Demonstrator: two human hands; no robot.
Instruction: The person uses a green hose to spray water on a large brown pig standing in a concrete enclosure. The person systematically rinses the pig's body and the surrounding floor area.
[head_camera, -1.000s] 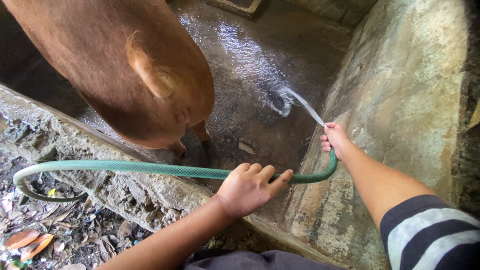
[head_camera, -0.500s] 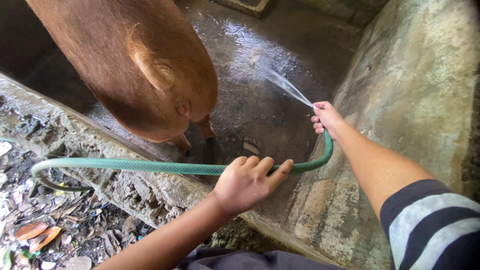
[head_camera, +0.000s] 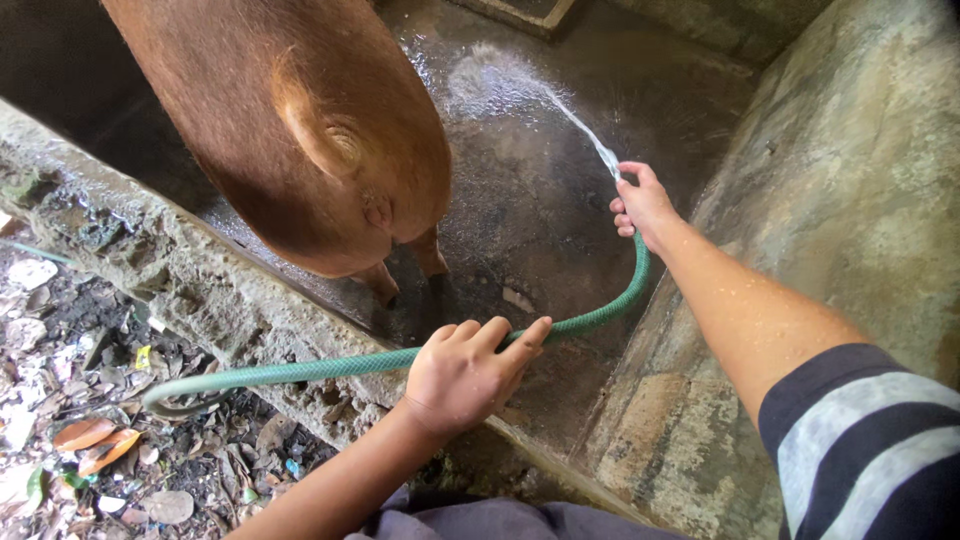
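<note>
R hand (head_camera: 642, 205): clenched on nozzle end of green hose (head_camera: 330, 367), held out over wet pen floor (head_camera: 530, 190).
L hand (head_camera: 467, 375): wrapped over hose mid-length, fingers curled on top, index stretched along it.
Hose: ran from litter outside low concrete wall (head_camera: 200, 290), under L hand, curved up to R hand.
Water jet (head_camera: 560, 105): sprayed from R hand onto floor, far side.
Brown animal (head_camera: 300, 130): stood in pen, rear twd wall, just left of hose end.
</note>
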